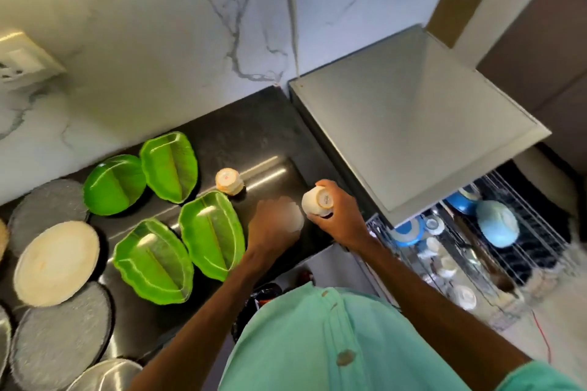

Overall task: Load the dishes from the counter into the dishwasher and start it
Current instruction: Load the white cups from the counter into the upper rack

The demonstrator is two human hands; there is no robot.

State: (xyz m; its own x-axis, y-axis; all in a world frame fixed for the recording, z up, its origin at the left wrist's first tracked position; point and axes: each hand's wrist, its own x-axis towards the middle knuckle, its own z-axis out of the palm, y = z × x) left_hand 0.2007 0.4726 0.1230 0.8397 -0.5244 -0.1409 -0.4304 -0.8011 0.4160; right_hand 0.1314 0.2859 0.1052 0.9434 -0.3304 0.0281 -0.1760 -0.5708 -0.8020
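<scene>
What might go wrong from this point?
1. The right hand holds an upturned cup near the counter edge. If the grip slips, the cup could fall and break.
2. The rack already holds a blue bowl and small cups, so setting the cup in carelessly may chip something.
3. The left hand is blurred, close to a green plate, and might knock it.

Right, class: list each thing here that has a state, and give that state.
Right hand: grips an upturned cream cup.
Left hand: grips a blurred pale cup.
Third cup: upturned on the counter.
Green plates: four, on counter, face up.
Dishwasher rack: pulled out, partly loaded.
</scene>
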